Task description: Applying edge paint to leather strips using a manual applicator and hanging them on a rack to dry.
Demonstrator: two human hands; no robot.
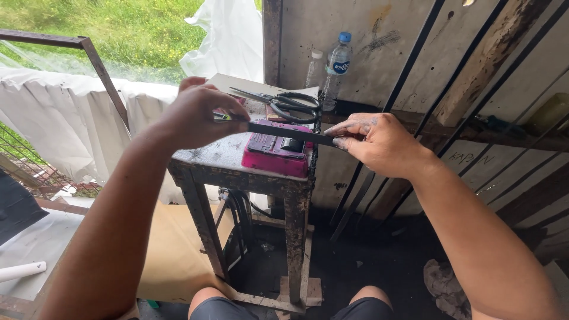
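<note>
Nearest the lens, two bare knees (219,305) at the bottom edge, straddling the rusty legs of a small metal stand. Above them, left hand (198,115) closed around one end of a long dark flat strip (290,133), thumb and fingers pinching it near a small bright metal piece. Strip held level, stretched just above the pink block (275,155) lying on the worn surface (207,160), with a short dark roller-like part of the block sitting right beneath it. Right hand (379,142) gripping the other end, smudged fingertips (341,142) pressed on the strip's edge. Judging by this pose, strip already picked up and lined over the block, yet not visibly pressed down or drawn through it; whether any working has been done on it cannot be told. Around: white sheeting (65,118) draped over a railing at far left, grass beyond; tan sheet on the floor below; black-handled scissors (287,104) lying behind the block, close to the strip's path and likeliest to snag a hand; two plastic bottles (331,68) upright against the stained wall; grimy rag (444,284) on the floor at lower right.
</note>
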